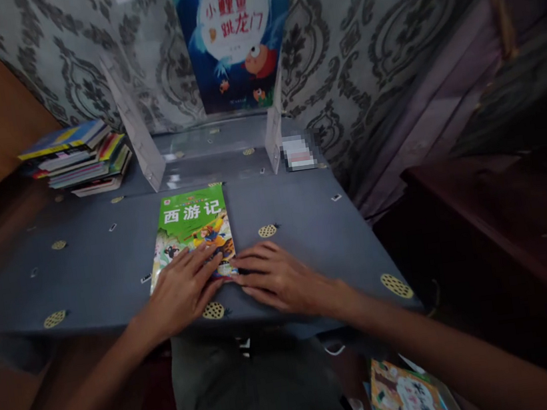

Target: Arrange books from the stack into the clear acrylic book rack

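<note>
A green picture book (193, 219) with large white characters on its cover lies flat and closed near the front edge of the table. Resting flat across the lower left part of its cover is my left hand (184, 291), fingers stretched out. My right hand (283, 279) lies on the tablecloth at the book's lower right corner, fingers extended, the tips touching or nearly touching its edge. Neither hand grips anything. The bottom of the cover is partly hidden under the left hand.
A clear acrylic stand (212, 166) sits behind the book, with a blue fish picture book (232, 42) upright at the back. Stacked books (89, 159) stand at the left on the grey tablecloth (90, 269). More books (404, 393) lie below the table at the right.
</note>
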